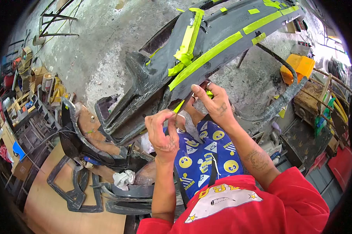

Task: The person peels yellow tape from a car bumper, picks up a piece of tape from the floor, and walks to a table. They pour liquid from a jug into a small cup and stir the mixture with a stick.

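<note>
A dark grey car bumper (222, 46) with a carbon-weave texture slants across the upper middle. Lime-green masking tape (207, 58) runs in strips along its edge and over its surface. My left hand (162, 136) is closed in a pinch at the bumper's lower edge, thumb and forefinger on a short tape strip (178, 106). Up and to the right, my right hand (216, 104) is closed beside the same edge, thumb against fingers. A bit of green shows behind those fingers, but what they grip is mostly hidden.
Black moulded parts (80, 132) and a crumpled white cloth (124, 179) lie at lower left by a wooden board (47, 195). Clutter lines the left wall. On the right are an orange container (298, 67), a thick grey-wrapped pipe (283, 103) and a metal box (310, 99).
</note>
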`<state>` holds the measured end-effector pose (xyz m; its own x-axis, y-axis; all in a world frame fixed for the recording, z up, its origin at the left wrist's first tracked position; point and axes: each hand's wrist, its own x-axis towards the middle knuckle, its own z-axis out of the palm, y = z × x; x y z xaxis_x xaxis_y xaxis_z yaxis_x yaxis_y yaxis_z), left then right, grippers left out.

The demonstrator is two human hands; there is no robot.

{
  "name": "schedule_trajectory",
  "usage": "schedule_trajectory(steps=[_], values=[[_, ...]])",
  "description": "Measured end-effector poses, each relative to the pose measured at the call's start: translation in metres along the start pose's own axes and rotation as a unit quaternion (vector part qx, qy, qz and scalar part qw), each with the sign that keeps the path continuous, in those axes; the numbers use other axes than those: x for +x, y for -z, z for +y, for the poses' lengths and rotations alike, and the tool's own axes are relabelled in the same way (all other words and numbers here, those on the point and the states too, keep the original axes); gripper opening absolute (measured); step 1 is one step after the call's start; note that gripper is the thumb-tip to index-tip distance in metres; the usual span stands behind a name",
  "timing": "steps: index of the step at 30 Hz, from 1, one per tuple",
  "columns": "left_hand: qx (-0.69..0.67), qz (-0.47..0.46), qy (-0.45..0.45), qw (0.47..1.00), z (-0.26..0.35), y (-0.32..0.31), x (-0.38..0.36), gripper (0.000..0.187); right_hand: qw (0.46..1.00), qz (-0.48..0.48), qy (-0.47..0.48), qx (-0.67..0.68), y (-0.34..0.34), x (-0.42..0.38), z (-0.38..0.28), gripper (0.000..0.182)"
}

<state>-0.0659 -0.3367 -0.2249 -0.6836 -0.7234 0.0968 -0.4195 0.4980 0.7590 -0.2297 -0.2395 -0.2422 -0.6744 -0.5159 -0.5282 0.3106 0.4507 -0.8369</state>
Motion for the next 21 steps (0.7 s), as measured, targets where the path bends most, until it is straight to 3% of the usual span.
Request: schedule_trajectory(steps=[3,5,10,16,21], values=[[-0.024,-0.036,-0.028,0.999,-0.002,0.002,-0.001,0.025,0.998,0.033,0.051,-0.024,-0.001,0.000,0.003,0.040],[-0.030,-0.050,-0.046,0.997,-0.005,0.004,-0.008,0.024,1.000,0.011,-0.008,-0.027,0.002,-0.002,-0.004,0.041],[-0.049,-0.072,-0.078,0.993,-0.017,0.020,-0.037,0.025,1.000,0.024,-0.011,-0.014,0.000,-0.010,-0.006,0.040],[-0.125,-0.015,0.054,0.991,-0.021,0.043,-0.054,0.029,0.995,0.019,-0.027,0.091,-0.012,-0.050,0.026,0.025],[-0.104,-0.022,0.021,0.994,-0.017,0.044,-0.029,0.031,0.993,0.037,0.003,0.115,-0.026,-0.076,0.036,0.022]])
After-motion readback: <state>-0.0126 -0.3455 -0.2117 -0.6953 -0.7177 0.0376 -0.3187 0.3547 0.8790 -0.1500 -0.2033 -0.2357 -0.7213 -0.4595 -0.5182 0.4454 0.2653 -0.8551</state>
